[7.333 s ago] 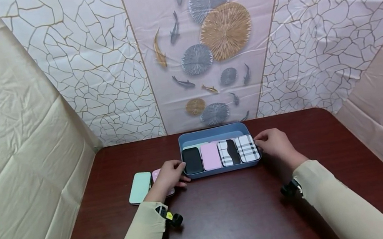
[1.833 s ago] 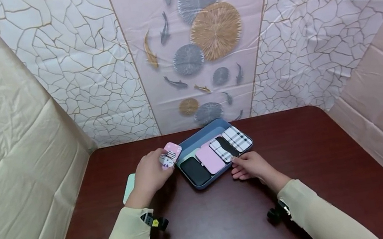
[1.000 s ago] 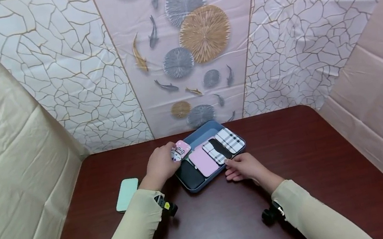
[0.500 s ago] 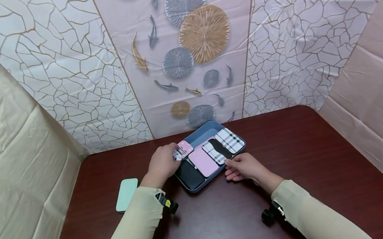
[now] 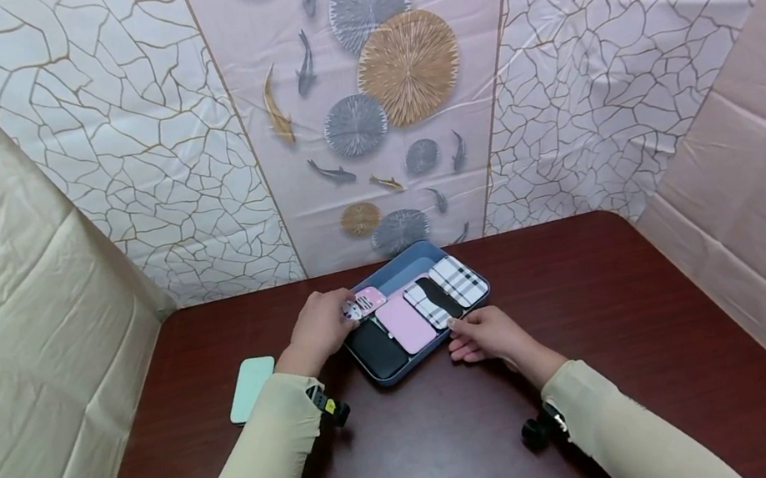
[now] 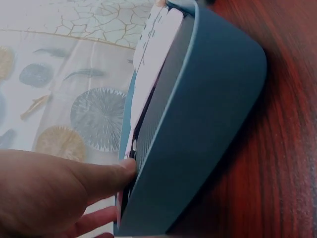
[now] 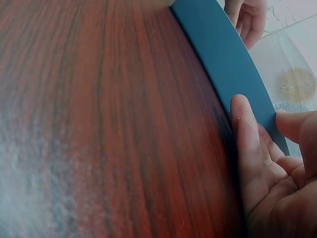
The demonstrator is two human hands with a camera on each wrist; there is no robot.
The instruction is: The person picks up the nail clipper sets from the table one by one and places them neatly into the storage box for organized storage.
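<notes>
My left hand (image 5: 319, 327) pinches the pink phone case (image 5: 368, 303) over the blue tray (image 5: 398, 264); my right hand (image 5: 486, 332), fingers relaxed, rests against its near wall.

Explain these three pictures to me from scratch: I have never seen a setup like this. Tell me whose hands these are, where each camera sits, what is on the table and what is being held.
No machine here: a person works with two bare hands, wearing three cameras. The wide picture comes from a camera on the head, looking down at a dark wooden table. The other two come from small cameras strapped to each wrist, so they show close, tilted views.

On the table stands a blue tray holding a row of phone cases: a black case, a plain pink case, a black-and-white case and a plaid case. A mint green case lies on the table outside the tray, to the person's left.

The left hand holds a pink patterned case at the tray's left end. The right hand rests with its fingers against the tray's near wall.
</notes>
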